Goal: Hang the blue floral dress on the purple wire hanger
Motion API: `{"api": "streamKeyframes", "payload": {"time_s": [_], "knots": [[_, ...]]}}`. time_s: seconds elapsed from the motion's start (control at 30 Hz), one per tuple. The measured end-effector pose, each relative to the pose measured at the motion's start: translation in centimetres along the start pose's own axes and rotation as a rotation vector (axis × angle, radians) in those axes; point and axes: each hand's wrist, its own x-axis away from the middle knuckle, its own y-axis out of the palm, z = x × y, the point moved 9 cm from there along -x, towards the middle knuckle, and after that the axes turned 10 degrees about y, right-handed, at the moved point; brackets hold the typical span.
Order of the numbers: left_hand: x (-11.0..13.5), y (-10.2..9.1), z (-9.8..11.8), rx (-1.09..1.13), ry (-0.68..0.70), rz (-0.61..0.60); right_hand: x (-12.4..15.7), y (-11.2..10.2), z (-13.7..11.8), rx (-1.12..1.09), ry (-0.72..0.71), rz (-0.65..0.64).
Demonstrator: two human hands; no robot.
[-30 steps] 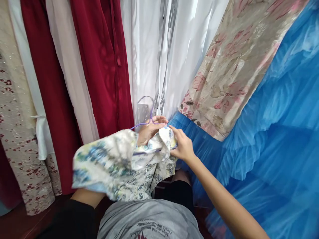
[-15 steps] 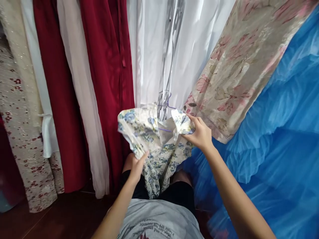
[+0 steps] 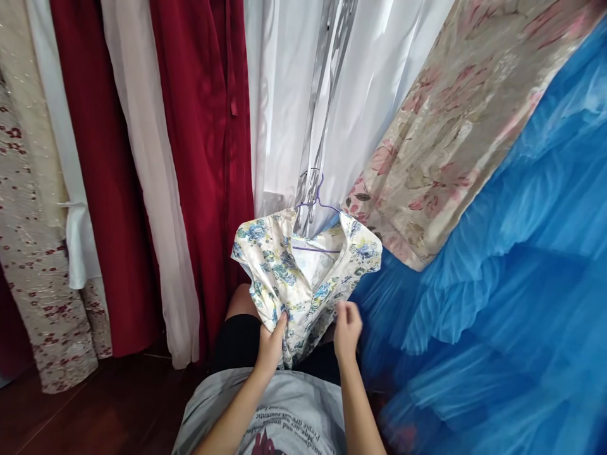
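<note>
Here, left hand [image 3: 271, 343] pinching floral top [image 3: 284, 275] (on purple hanger [image 3: 318, 201]).

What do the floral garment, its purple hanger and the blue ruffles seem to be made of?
Cap-sleeved floral garment: probably printed woven fabric, faintly satiny, as soft highlights and creases suggest.
Purple hanger: perhaps plastic-coated wire, being thin, bent and evenly coloured.
Blue ruffles: likely matte tulle, since the gathered layers look sheer.

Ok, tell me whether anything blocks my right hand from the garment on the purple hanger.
Nothing visible does. The right hand is close beside the garment; whether its fingers touch it, I can't tell. The left hand grips the other side, and the blue tulle lies off to the right.
</note>
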Motion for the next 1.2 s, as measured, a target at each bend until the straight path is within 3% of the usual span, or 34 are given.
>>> {"api": "streamKeyframes", "payload": {"time_s": [0.07,0.1,0.13,0.27,0.4,0.5,0.57,0.6,0.67,0.77,0.83,0.93,1.03,1.2], "knots": [[0.3,0.6,0.1,-0.015,0.015,-0.028,2.4,5.7,0.2,-0.022,0.052,-0.505],[0.4,0.8,0.1,-0.022,0.023,-0.032,3.3,7.4,-0.3,-0.024,0.062,-0.639],[0.5,0.8,0.3,-0.03,0.034,-0.032,3.5,8.4,-0.8,-0.025,0.066,-0.688],[0.4,0.7,0.7,-0.055,0.086,-0.014,2.5,9.4,-2.8,-0.055,0.088,-0.65],[0.3,-0.7,1.5,-0.126,0.136,0.063,2.4,8.2,-3.6,-0.123,0.1,-0.597],[0.3,-2.5,5.0,-0.266,0.398,0.206,2.7,7.3,-4.0,-0.113,0.097,-0.588],[0.6,-2.6,7.7,-0.383,0.605,0.264,2.8,7.1,-4.2,-0.121,0.101,-0.602],[0.6,-2.0,8.7,-0.435,0.674,0.242,2.8,7.1,-4.3,-0.135,0.108,-0.607],[-0.1,0.8,9.2,-0.485,0.694,0.062,2.7,7.0,-4.5,-0.17,0.13,-0.613],[-1.1,6.1,7.1,-0.398,0.503,-0.312,2.7,7.1,-4.6,-0.195,0.182,-0.644],[-1.2,8.2,6.0,-0.334,0.393,-0.407,3.0,7.1,-4.4,-0.195,0.254,-0.695],[-1.0,9.1,5.7,-0.329,0.359,-0.424,3.2,7.2,-4.0,-0.199,0.396,-0.74],[-0.6,9.0,6.2,-0.406,0.404,-0.454,1.3,7.3,-5.1,-0.287,0.466,-0.661],[-0.6,9.2,6.7,-0.496,0.426,-0.529,-5.2,10.1,-10.9,-0.361,0.416,-0.627]]}}
